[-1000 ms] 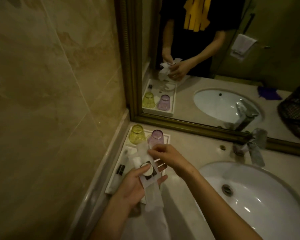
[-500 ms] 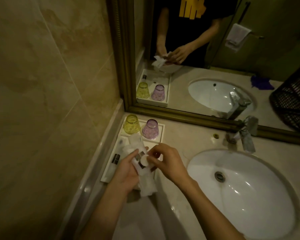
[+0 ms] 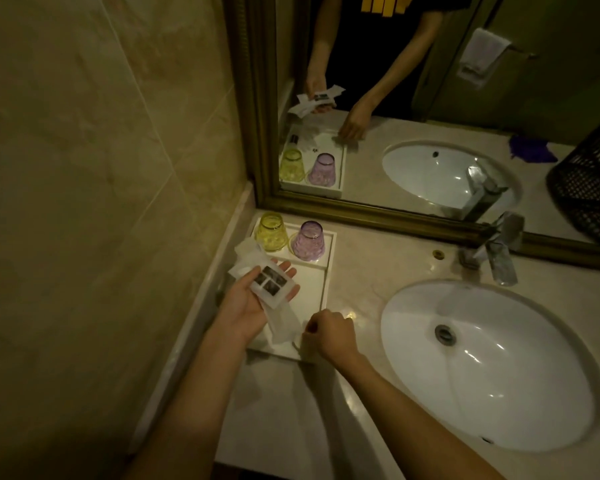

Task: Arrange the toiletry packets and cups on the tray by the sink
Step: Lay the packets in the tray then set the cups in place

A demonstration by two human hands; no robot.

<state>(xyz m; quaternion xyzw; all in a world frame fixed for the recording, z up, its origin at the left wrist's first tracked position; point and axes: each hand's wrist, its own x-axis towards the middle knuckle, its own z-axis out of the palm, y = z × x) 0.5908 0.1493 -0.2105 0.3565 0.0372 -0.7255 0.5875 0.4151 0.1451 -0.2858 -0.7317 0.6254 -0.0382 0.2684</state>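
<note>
A white rectangular tray [image 3: 321,292] lies on the counter in the left corner by the mirror. At its far end stand a yellow cup [image 3: 271,232] and a purple cup [image 3: 309,240], both upside down. My left hand [image 3: 246,303] hovers palm up over the tray and holds several white toiletry packets [image 3: 269,284] with dark labels. My right hand [image 3: 329,332] is at the tray's near right corner, fingers curled closed; whether it pinches something small I cannot tell. My left hand hides part of the tray's floor.
A white oval sink [image 3: 482,362] lies to the right, with a chrome faucet [image 3: 499,251] behind it. A gold-framed mirror [image 3: 395,216] runs along the back and a tiled wall [image 3: 101,202] is on the left. A dark wire basket shows in the mirror at far right.
My right hand has left the packets and dropped to the tray's near right corner. The small round item seen on the packets earlier is gone from them. My left hand has opened flat.
</note>
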